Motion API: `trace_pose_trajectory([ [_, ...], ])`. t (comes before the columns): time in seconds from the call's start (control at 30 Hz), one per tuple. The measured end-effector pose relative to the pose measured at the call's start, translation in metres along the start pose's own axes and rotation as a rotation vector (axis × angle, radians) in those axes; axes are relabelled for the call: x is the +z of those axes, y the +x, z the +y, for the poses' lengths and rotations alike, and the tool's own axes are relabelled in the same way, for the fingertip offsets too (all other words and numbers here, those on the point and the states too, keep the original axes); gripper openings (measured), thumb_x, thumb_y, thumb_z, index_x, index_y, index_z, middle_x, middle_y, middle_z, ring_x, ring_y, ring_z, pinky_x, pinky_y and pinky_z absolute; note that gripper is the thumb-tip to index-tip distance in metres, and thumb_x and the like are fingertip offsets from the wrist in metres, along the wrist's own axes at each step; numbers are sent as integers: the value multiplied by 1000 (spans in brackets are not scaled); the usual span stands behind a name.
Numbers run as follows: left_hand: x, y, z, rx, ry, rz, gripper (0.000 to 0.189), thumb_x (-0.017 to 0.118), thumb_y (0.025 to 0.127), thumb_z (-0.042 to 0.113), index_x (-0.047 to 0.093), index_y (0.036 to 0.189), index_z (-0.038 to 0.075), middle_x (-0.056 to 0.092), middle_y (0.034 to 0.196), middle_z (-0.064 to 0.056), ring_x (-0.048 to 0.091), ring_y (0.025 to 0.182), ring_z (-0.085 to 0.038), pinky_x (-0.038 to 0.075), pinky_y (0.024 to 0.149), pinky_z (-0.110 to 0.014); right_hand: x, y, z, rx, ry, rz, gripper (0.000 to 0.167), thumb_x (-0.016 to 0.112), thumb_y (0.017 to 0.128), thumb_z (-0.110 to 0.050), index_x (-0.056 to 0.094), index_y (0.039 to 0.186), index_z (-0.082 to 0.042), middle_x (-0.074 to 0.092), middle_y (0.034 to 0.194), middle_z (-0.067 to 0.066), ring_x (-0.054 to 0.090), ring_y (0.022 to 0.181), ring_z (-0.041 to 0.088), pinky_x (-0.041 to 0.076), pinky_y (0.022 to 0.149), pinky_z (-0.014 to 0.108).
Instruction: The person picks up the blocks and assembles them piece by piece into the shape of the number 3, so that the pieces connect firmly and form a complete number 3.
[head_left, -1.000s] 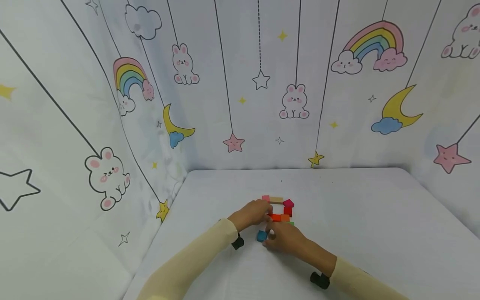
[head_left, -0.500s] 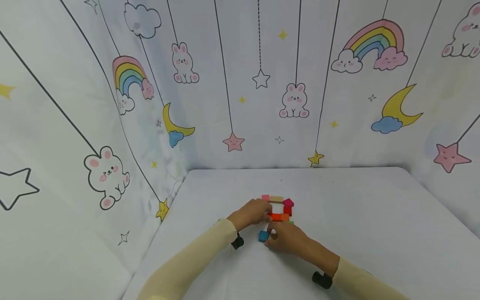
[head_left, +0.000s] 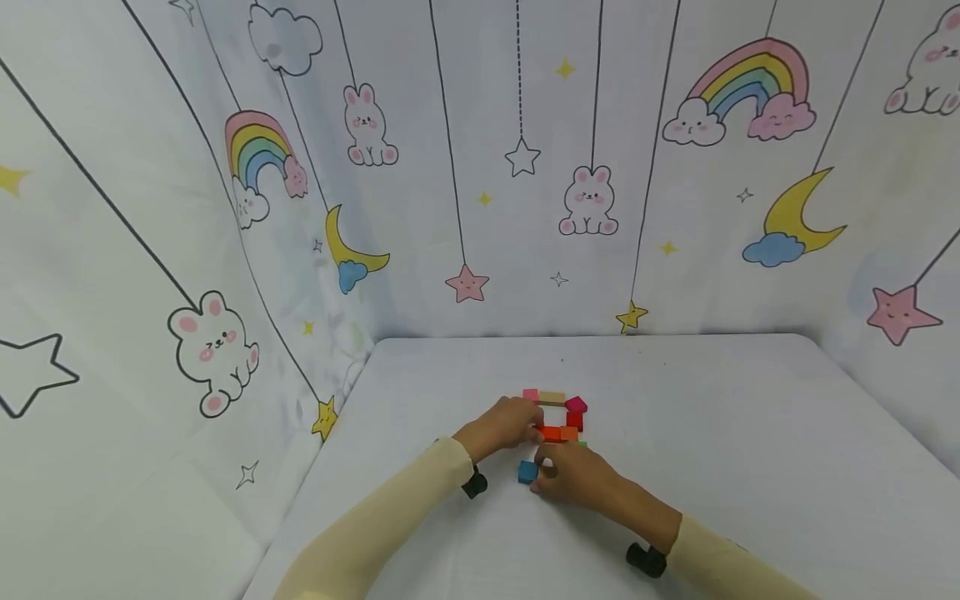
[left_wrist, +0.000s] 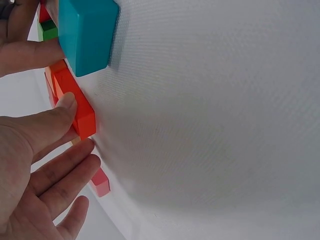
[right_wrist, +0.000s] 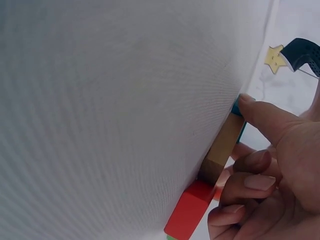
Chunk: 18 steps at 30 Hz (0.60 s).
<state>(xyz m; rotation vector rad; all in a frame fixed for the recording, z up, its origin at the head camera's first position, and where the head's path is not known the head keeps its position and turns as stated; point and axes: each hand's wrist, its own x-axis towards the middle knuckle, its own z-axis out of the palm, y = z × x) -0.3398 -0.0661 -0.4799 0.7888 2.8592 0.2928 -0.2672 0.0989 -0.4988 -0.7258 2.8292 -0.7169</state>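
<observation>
My left hand (head_left: 502, 428) pinches an orange-red block (left_wrist: 75, 102), with the thumb on its top face and the other fingers spread below, in the left wrist view. Close in front, my right hand (head_left: 579, 477) pinches a blue block (head_left: 527, 472) standing on the white table. In the right wrist view the right thumb presses one side of that blue block (right_wrist: 237, 107). A plain wooden block (right_wrist: 223, 143) lies against it, followed by a red block (right_wrist: 189, 211). The right palm hides most of these from the head view.
Beyond the hands, a pink block (head_left: 531, 395), a plain wooden block (head_left: 552, 399), a crimson five-sided block (head_left: 577, 405), a red block (head_left: 574, 422) and an orange block (head_left: 570, 434) form an outline. A green block (head_left: 582, 445) shows behind the right hand. Patterned cloth (head_left: 517, 250) encloses the table.
My right hand and the blue block have shifted slightly to the right, mostly in the first half second. The left hand stays on the orange-red block.
</observation>
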Motion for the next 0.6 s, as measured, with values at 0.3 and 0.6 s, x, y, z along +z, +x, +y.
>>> trace_pose_trajectory([
  [0.3,2,3,2,0,-20,-6,18,79,97,28,79,112,19,73,101,6,59,85,-9,53,73,-20,-6,-6,0,8,-10,16,38,93,81,-35,76,109,-15,72,92,-8,65,83,11,60,72,34],
  [0.6,-4,-3,0,-25,-24,-31,22,79,97,29,78,116,18,73,107,6,58,90,-11,55,84,-27,-43,-15,19,75,-85,87,33,85,91,-29,76,116,-11,67,81,-4,58,74,13,55,61,27],
])
